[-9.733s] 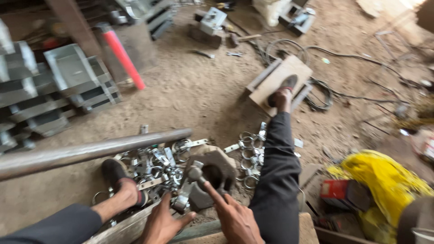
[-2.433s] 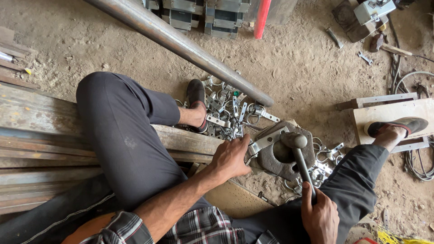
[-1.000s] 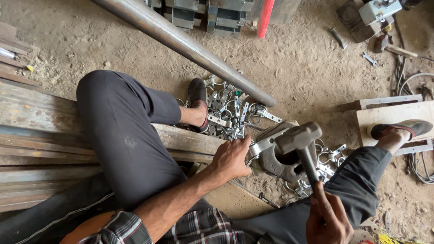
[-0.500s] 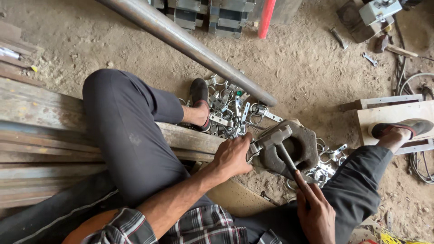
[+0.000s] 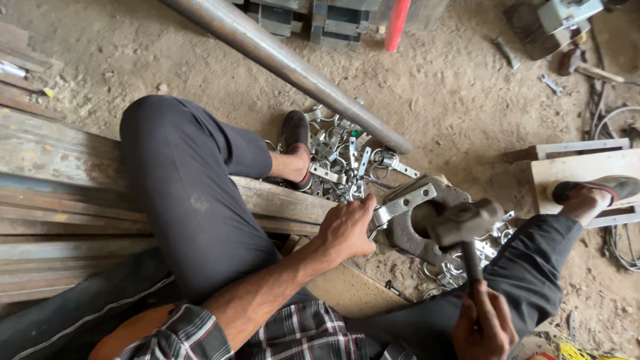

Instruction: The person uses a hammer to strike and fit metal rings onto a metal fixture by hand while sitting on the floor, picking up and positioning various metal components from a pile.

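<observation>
Gripping the hammer by its handle, the right hand was closed tight; the left hand pinched a metal clamp strap against the iron block.

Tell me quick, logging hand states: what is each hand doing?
Left hand: closed, holding the metal clamp strap on the iron block.
Right hand: closed on the hammer handle.

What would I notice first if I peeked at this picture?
Probably the hammer in the right hand, its head blurred over a chunky rusty metal block on the ground. The left hand holds a shiny metal strap against that block. Behind them a heap of silver clamps glitters by the person's foot, beneath a long grey pipe.
</observation>
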